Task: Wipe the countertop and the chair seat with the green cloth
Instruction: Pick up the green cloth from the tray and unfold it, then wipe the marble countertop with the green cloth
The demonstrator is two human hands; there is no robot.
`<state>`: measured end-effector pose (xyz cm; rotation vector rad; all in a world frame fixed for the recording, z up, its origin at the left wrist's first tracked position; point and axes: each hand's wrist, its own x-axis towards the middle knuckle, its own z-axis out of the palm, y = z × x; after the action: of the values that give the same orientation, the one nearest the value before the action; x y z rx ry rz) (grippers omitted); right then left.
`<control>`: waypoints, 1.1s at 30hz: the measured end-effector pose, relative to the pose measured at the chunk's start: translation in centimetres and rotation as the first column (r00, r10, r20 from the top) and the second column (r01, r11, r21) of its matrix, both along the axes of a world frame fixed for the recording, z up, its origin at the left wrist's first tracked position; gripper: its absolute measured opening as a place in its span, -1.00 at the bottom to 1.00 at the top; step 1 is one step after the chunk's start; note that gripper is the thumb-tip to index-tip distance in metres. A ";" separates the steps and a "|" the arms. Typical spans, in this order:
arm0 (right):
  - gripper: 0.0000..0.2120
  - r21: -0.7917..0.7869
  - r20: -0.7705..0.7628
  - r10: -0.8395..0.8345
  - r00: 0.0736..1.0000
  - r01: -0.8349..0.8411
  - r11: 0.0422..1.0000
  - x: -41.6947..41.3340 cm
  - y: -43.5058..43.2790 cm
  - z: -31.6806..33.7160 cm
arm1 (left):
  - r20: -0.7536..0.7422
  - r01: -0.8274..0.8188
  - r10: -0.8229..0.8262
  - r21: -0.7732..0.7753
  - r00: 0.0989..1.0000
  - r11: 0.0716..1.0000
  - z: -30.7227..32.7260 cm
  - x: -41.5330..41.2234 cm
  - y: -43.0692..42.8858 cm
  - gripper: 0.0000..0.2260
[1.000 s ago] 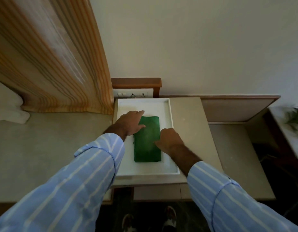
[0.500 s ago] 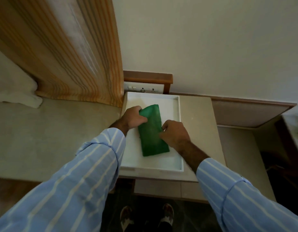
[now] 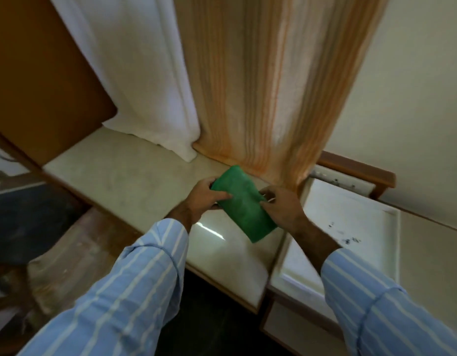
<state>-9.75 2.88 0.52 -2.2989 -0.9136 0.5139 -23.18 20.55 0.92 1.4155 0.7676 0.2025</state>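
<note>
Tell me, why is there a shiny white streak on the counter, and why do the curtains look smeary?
In the head view, the streak is glare on the glossy countertop, just below the left hand holding the green cloth; the striped curtain and white curtain look streaked with motion blur; straight edges bow from the wide-angle lens.

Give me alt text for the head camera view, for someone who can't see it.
Two hands, left and right, hold a folded green cloth above a pale countertop. A white tray sits to the right; striped orange curtains hang behind.
</note>
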 end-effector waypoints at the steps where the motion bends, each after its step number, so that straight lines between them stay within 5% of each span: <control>1: -0.70 -0.002 0.002 0.039 0.999 -0.039 0.999 -1.0 2.0 0.1 | 0.000 -0.036 0.036 -0.010 0.999 0.999 -0.1 -1.9 1.6 -0.72; 15: -0.73 -0.082 -0.110 0.356 0.928 -0.366 0.927 -12.9 23.3 -3.8 | -0.077 -0.394 0.398 0.062 0.914 0.917 -7.1 -19.9 16.1 -0.79; 25: -0.73 -0.092 -0.205 0.399 0.894 -0.423 0.901 -11.8 37.1 -11.3 | -0.188 -0.437 0.470 0.193 0.862 0.878 -12.8 -19.6 28.1 -0.79; 33: -0.73 -0.134 -0.322 0.363 0.874 -0.422 0.897 -10.1 45.0 -18.3 | -0.366 -0.293 0.502 0.494 0.784 0.818 -17.2 -16.5 36.2 -0.76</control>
<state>-19.85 47.90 -17.77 -2.1267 -1.2338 1.1361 -39.64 56.71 -16.32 1.7123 1.5309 0.3731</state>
